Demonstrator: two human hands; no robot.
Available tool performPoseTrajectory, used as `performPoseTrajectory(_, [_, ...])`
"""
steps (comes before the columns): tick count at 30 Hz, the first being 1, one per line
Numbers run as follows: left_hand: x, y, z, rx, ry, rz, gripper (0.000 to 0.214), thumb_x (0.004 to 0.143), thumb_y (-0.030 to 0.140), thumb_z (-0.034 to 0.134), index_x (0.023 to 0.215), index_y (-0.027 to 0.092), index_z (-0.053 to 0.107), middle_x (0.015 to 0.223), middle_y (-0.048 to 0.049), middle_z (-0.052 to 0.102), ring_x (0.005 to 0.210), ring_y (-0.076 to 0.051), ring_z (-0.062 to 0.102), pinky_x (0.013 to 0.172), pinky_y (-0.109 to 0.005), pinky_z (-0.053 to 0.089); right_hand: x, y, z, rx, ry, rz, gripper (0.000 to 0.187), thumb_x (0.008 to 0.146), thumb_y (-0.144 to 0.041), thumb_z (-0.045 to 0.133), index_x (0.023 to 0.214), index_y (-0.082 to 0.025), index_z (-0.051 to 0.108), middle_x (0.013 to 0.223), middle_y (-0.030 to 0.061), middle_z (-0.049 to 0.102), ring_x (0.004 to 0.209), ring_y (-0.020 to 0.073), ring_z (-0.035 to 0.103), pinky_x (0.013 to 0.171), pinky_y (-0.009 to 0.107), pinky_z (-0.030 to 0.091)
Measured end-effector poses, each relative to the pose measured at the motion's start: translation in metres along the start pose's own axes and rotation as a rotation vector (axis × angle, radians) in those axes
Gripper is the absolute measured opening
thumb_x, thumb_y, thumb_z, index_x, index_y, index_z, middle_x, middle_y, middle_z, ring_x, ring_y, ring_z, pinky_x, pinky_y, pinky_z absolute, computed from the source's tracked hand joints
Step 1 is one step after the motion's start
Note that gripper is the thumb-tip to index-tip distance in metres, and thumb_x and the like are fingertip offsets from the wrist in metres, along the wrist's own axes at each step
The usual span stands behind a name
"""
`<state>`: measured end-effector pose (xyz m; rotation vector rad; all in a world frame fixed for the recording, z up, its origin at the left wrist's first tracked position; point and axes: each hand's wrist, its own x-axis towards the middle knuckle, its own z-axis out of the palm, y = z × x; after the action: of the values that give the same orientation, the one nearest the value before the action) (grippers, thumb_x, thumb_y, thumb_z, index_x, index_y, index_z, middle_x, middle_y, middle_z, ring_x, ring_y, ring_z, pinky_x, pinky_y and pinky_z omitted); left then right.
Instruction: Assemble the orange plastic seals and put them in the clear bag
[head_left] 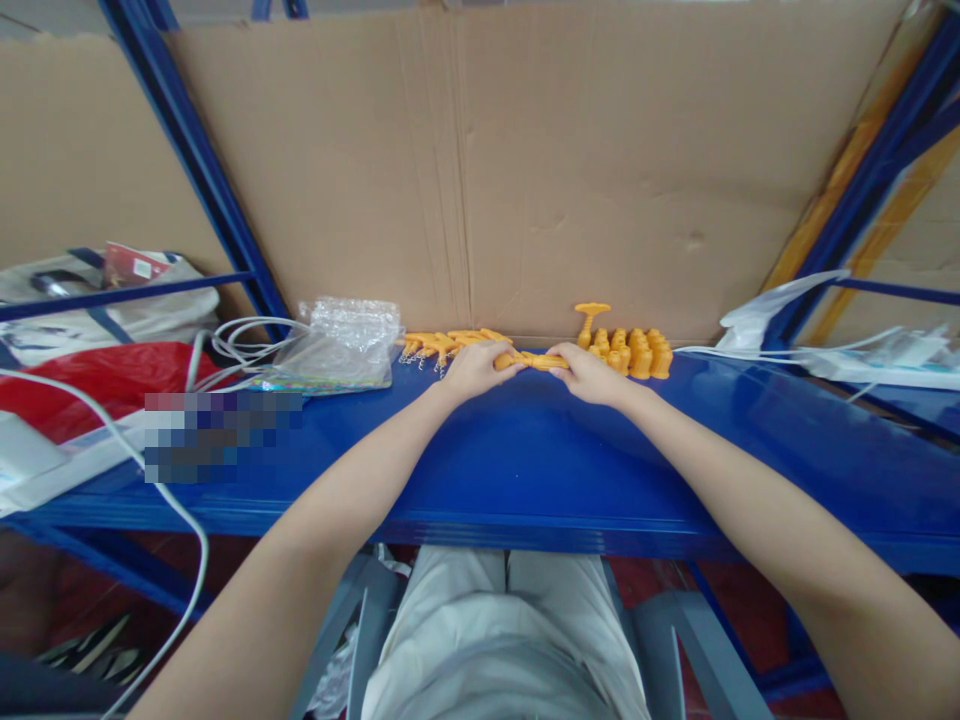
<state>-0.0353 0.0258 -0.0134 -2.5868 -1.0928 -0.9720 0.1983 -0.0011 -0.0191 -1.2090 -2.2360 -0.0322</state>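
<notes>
Both hands meet over the blue bench [510, 480], and here's the hold: left hand [478, 371] pinching one end of an orange plastic piece [537, 361], right hand [592, 374] pinching the other. The piece bridges the gap between the fingertips, roughly level, gripped from both sides probably so it can be steadied or turned; its finer shape is too small to tell. Just beyond the left hand, orange corkscrew handles [457, 340] lie in a row, metal spirals toward the person. Behind the right, orange bottle-shaped sleeves [641, 354] stand packed together, a T-handled corkscrew [591, 315] upright at their left end. Sorted by kind, it seems, for easy reach from either side.
</notes>
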Motion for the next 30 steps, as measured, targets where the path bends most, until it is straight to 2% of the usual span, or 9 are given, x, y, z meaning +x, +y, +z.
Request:
performPoseTrajectory(3, [0.000,-0.001,0.001,0.017,-0.001,0.012,0.034,0.090,0.047,0.062,0.104,0.018,0.073,0.104,-0.0094,0.077,0.097,-0.025,0.071,0.082,-0.033,0.054,0.000,-0.002,-0.001,0.016,-0.021,0.035,0.023,0.091,-0.019,0.052,0.111,-0.014,0.063,0.111,0.0150,0.069,0.100,0.0256,0.066,0.089,0.040,0.052])
performPoseTrajectory(8, [0.000,-0.001,0.000,0.046,-0.002,0.026,0.034,0.091,0.049,0.060,0.103,0.019,0.072,0.104,-0.0091,0.077,0.096,-0.025,0.072,0.081,-0.033,0.054,0.000,-0.002,-0.001,0.004,-0.013,0.011,0.024,0.092,-0.019,0.051,0.112,-0.017,0.064,0.108,0.0114,0.070,0.095,0.0230,0.066,0.085,0.036,0.051])
performPoseTrajectory(12, [0.000,0.002,-0.001,0.082,-0.013,-0.007,0.033,0.091,0.048,0.061,0.104,0.019,0.072,0.104,-0.0099,0.077,0.098,-0.026,0.071,0.081,-0.033,0.054,-0.003,-0.009,-0.007,-0.178,0.031,-0.028,0.023,0.093,-0.026,0.054,0.111,-0.018,0.066,0.113,0.0131,0.070,0.107,0.0281,0.062,0.092,0.042,0.046])
performPoseTrajectory(15, [-0.001,0.006,-0.003,0.126,-0.041,-0.032,0.032,0.091,0.045,0.063,0.106,0.018,0.072,0.106,-0.0114,0.076,0.100,-0.027,0.071,0.081,-0.034,0.054,-0.007,-0.018,-0.010,-0.278,0.054,-0.122,0.025,0.094,-0.028,0.055,0.115,-0.019,0.066,0.120,0.0143,0.069,0.117,0.0311,0.056,0.097,0.045,0.040])
performPoseTrajectory(20, [-0.002,0.010,-0.005,0.191,-0.106,0.002,0.029,0.092,0.037,0.062,0.112,0.018,0.070,0.112,-0.0127,0.072,0.101,-0.027,0.070,0.081,-0.034,0.053,-0.010,-0.031,0.001,-0.329,-0.104,-0.234,0.029,0.095,-0.021,0.054,0.121,-0.019,0.067,0.135,0.0139,0.064,0.124,0.0302,0.053,0.098,0.046,0.038])
performPoseTrajectory(24, [-0.003,0.015,-0.006,0.215,-0.165,0.013,0.030,0.094,0.034,0.059,0.119,0.020,0.068,0.119,-0.0120,0.069,0.101,-0.026,0.069,0.082,-0.033,0.055,-0.011,-0.038,0.008,-0.399,-0.128,-0.229,0.034,0.095,-0.017,0.051,0.124,-0.021,0.068,0.135,0.0143,0.064,0.122,0.0307,0.052,0.095,0.047,0.038])
performPoseTrajectory(26, [-0.003,0.018,-0.007,0.210,-0.134,0.012,0.037,0.096,0.033,0.055,0.131,0.023,0.063,0.128,-0.0116,0.065,0.105,-0.026,0.069,0.083,-0.033,0.055,-0.010,-0.039,0.008,-0.426,-0.095,-0.203,0.036,0.096,-0.016,0.048,0.126,-0.022,0.069,0.131,0.0143,0.066,0.119,0.0305,0.054,0.093,0.047,0.039])
performPoseTrajectory(30, [-0.004,0.021,-0.009,0.152,-0.006,0.017,0.053,0.099,0.031,0.047,0.152,0.026,0.040,0.139,-0.0115,0.057,0.115,-0.025,0.065,0.084,-0.031,0.056,0.000,-0.031,0.006,-0.422,-0.013,-0.102,0.039,0.098,-0.016,0.044,0.126,-0.022,0.071,0.124,0.0147,0.068,0.113,0.0302,0.059,0.089,0.045,0.045])
